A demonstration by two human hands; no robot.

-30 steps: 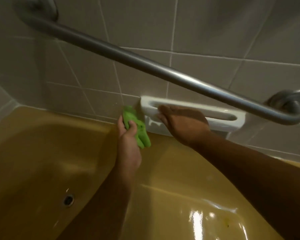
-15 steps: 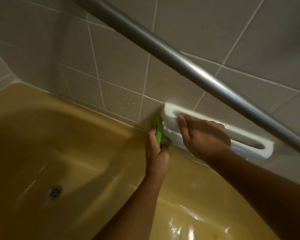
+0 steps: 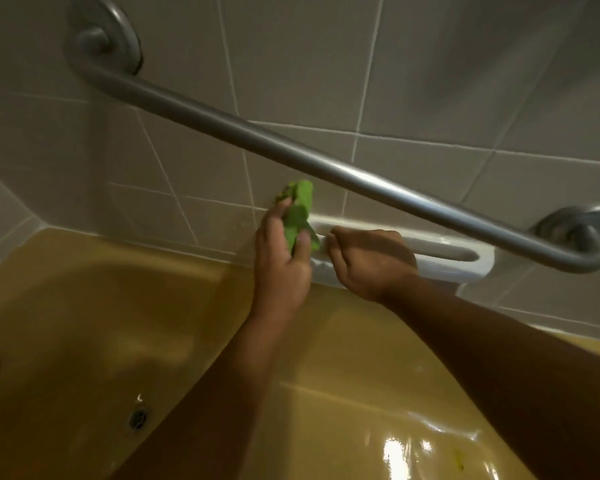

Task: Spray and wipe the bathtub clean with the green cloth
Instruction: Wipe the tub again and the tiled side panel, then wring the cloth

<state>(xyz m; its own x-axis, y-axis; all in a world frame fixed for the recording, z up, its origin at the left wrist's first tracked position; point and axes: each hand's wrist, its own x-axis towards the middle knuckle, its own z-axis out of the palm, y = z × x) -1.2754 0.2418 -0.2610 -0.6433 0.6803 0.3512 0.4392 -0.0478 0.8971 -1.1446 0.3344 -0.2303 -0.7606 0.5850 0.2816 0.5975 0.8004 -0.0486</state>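
Note:
My left hand (image 3: 281, 258) grips a bunched green cloth (image 3: 300, 211) and holds it against the tiled wall at the left end of a white soap-dish handle (image 3: 444, 249). My right hand (image 3: 371, 261) curls its fingers round that handle's bar just right of the cloth. Both arms reach over the mustard-yellow bathtub (image 3: 101, 299), whose far rim runs under the tiles. No spray bottle is in view.
A grey metal grab bar (image 3: 291, 150) slants down to the right across the wall above both hands. The tub drain (image 3: 138, 417) lies at the lower left. Glare and a yellowish spot (image 3: 459, 460) show on the wet tub surface at the lower right.
My left hand has lifted the cloth from beside the handle's lower left end up onto the wall above it. My right hand stays on the handle. The view has swung back out.

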